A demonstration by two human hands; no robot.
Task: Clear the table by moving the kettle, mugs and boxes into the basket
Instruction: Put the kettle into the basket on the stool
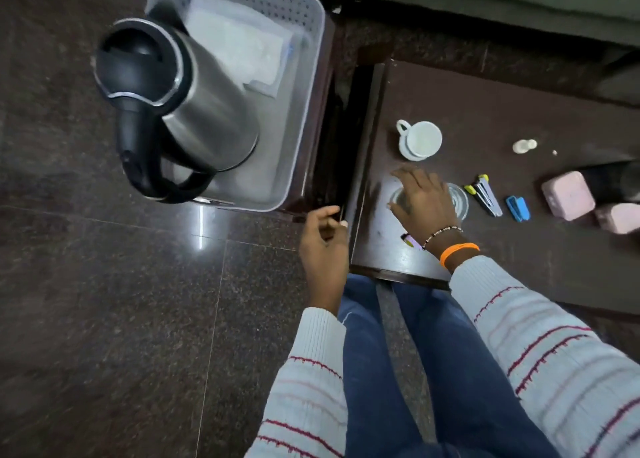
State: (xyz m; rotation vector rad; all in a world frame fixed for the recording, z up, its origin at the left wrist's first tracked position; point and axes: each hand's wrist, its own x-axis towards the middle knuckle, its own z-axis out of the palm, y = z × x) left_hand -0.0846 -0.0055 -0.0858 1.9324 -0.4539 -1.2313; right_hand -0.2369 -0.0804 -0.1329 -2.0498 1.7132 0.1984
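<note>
A steel kettle (204, 104) with a black lid and handle stands inside the pale grey basket (308, 41), at its near left corner. On the dark table (485, 104) a white mug (420, 140) sits nested in another. Two pink boxes (568, 194) (620, 216) lie at the right. My right hand (420, 197) is spread, fingers apart, over a clear glass (459, 201), hiding most of it. My left hand (323, 239) hovers by the table's left edge, fingers loosely curled around nothing.
The basket rests on a dark low stand (322, 166) left of the table, with a white folded sheet (242, 45) inside. A yellow-grey stapler (485, 194), a blue stapler (517, 208) and a small white bottle (524, 145) lie on the table. Dark polished floor (104, 301) spreads left.
</note>
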